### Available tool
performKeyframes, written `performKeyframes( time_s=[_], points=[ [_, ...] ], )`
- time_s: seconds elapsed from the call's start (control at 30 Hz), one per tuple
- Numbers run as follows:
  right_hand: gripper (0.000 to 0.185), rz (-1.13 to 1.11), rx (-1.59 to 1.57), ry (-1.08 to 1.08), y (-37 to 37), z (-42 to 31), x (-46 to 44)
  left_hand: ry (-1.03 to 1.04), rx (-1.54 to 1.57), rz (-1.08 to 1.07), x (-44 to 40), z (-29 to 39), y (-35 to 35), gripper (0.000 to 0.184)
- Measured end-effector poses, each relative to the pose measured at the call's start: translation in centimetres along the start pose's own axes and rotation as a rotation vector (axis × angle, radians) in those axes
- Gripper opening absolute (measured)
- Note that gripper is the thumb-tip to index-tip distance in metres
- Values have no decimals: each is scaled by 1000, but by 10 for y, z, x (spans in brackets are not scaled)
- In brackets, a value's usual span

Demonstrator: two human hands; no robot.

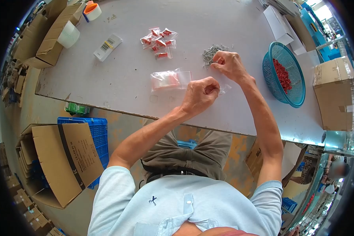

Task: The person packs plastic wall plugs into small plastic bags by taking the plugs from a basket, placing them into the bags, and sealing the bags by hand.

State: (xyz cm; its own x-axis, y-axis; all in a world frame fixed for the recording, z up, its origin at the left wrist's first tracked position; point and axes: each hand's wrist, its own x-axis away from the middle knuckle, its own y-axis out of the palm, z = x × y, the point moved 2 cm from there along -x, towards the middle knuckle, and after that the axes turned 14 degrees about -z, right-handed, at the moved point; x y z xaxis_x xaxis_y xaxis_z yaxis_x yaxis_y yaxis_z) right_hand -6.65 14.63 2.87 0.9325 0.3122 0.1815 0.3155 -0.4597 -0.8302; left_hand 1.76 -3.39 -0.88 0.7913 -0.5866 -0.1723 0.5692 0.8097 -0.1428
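Observation:
My left hand [202, 92] is closed in a pinch on a small clear plastic bag [225, 89], whose edge sticks out to the right of the fingers. My right hand [229, 65] reaches over the near right edge of a pile of grey screws [213, 53], with thumb and fingertips close together; anything between them is too small to make out. A stack of clear bags [165, 80] lies left of my left hand. Farther back are several small filled bags with red pieces [159, 42]. To the right, a blue-green basket [299, 84] holds red pieces [281, 74].
A white box with a barcode [107, 47] and tape rolls [92, 11] lie at the table's left. Cardboard boxes stand at the back left [51, 49] and right [334, 94]. An open carton [67, 157] and blue crate [99, 137] sit below the table's front edge.

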Motion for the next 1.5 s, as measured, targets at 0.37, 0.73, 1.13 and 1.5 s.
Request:
performKeyframes(
  time_s=[0.37,0.73,1.13,1.5],
  points=[
    [8,-181,131,118,-14,-17,-11,-11,-10,12,1,2,-1,7],
    [10,-31,-491,43,-10,20,5,-16,4,59,1,0,-2,8],
    [15,382,-963,-151,15,22,97,-172,188,39,-26,11,5,10],
    [12,662,-503,-181,39,18,130,-231,236,-59,-53,10,32,13]
  ],
)
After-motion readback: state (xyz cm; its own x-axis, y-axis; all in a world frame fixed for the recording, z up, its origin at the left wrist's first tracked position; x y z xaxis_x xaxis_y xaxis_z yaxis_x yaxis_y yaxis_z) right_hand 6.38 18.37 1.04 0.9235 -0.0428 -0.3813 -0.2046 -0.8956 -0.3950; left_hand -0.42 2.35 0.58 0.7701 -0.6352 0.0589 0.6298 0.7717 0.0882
